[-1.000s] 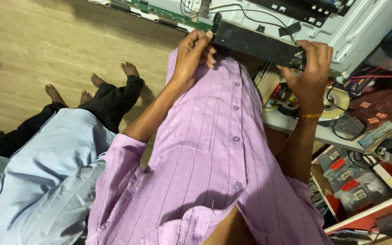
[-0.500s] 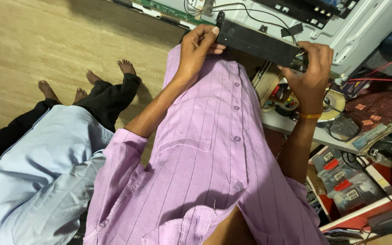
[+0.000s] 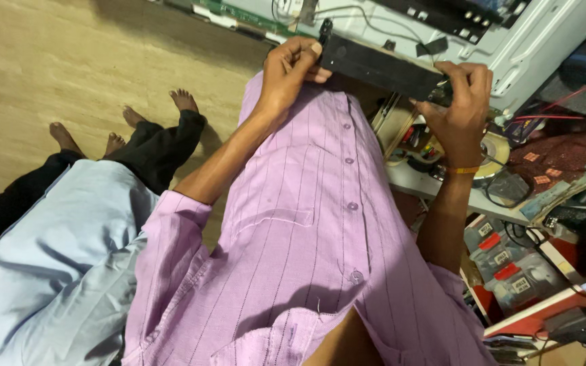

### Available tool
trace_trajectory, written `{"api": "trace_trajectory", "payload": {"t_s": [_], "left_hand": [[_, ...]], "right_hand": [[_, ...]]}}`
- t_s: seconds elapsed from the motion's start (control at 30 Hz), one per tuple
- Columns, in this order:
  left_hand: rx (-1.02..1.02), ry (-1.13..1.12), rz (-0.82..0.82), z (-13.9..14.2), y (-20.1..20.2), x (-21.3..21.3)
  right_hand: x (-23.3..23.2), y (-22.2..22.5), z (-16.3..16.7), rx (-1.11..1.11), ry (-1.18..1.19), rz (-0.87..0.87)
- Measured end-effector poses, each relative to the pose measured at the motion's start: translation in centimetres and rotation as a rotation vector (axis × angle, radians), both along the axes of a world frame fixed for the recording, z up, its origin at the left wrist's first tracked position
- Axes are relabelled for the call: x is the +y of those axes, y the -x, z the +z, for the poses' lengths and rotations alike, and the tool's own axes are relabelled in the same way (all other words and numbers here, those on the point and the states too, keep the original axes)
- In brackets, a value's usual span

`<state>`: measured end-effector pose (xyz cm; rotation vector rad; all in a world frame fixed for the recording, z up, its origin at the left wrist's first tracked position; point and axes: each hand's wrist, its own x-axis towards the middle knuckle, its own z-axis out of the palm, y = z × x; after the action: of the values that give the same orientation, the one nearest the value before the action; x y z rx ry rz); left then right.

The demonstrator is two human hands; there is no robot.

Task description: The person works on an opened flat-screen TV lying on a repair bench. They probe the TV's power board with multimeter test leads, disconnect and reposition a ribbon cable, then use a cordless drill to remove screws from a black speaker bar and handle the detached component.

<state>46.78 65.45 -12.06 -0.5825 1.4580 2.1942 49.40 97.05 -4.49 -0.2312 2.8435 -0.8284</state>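
Observation:
I look down my purple striped shirt [image 3: 320, 224]. A long black bar-shaped part [image 3: 381, 68] is held level in front of my chest. My left hand [image 3: 291, 71] grips its left end with fingers curled around it. My right hand [image 3: 461, 102], with an orange band at the wrist, grips its right end. Just beyond the bar lies a large white panel [image 3: 510, 47] with black cables and a green circuit board [image 3: 239, 12] along its edge.
A person in a light blue shirt [image 3: 55, 251] and dark trousers stands close at my left, bare feet [image 3: 127, 118] on the wooden floor [image 3: 69, 61]. At my right a cluttered bench [image 3: 510, 196] holds cables, tape rolls, small boxes [image 3: 503, 271] and tools.
The view has shifted slightly and the bar sits a little higher in the frame. Both hands keep their hold on its ends.

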Motion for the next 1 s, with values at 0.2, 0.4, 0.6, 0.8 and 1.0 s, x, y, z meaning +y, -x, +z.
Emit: {"api": "trace_trajectory", "payload": {"t_s": [0.2,0.4,0.6,0.8,1.0], "left_hand": [[-0.023,-0.045,0.005,0.9,0.2,-0.2],[-0.123,-0.252,-0.008,0.5,0.1,-1.3],[-0.115,-0.246,-0.037,-0.5,0.0,-1.4],[-0.116,-0.348,0.038,-1.3,-0.5,-1.1],[-0.142,-0.22,0.015,-1.7,-0.4,-0.9]], "right_hand": [[-0.2,-0.1,0.0,0.018,-0.002,-0.022],[-0.6,-0.4,0.2,-0.023,-0.079,-0.046],[-6.8,1.1,0.4,0.131,-0.139,0.148],[-12.1,5.5,-1.6,0.214,-0.124,0.355],[-11.7,6.8,-2.5,0.266,0.043,0.395]]}}
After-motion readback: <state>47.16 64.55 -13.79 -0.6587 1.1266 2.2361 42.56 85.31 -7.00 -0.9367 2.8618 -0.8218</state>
